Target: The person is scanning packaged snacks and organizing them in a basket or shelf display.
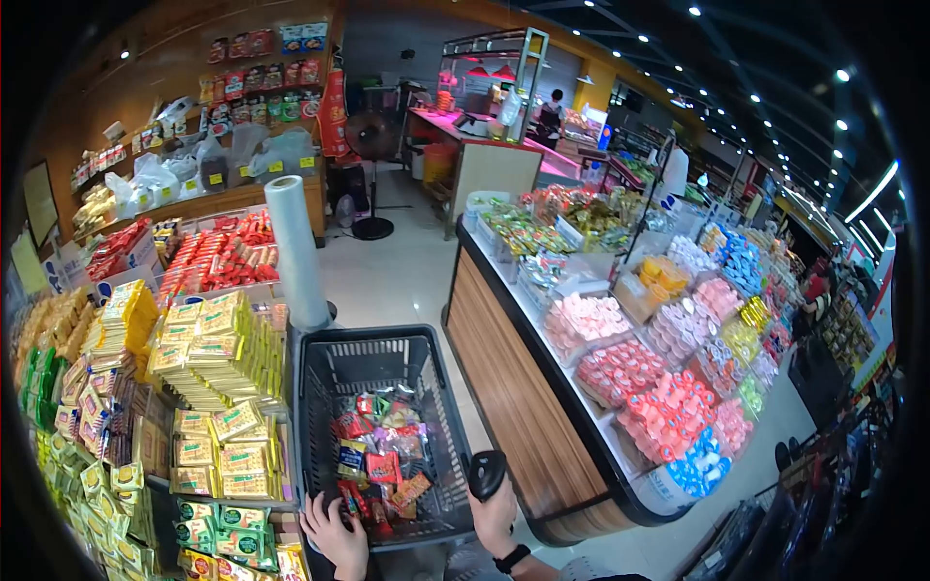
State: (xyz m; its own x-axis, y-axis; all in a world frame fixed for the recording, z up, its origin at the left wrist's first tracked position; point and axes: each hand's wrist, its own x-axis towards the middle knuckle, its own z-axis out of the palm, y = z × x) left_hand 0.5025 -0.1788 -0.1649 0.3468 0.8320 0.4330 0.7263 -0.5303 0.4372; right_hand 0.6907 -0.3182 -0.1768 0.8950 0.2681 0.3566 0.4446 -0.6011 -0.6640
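A dark shopping basket (373, 339) stands in front of me, with several small wrapped snacks (383, 467) lying loose at its bottom. My left hand (334, 535) is at the basket's near left corner, fingers spread and holding nothing. At the near right corner, my right hand (494, 513) is wrapped round a black handle-like object (486, 474) beside the basket's rim. A black band circles my right wrist. Stacks of yellow packets (208, 353) lie just left of the basket, and green packets (228, 531) are close to my left hand.
A wood-sided counter (528, 387) with bagged sweets (673, 416) runs along the right. A roll of plastic bags (294, 247) stands beyond the basket, a fan (372, 228) farther back. Red packets (218, 254) fill the left shelf. A person (550, 114) is at the far counter.
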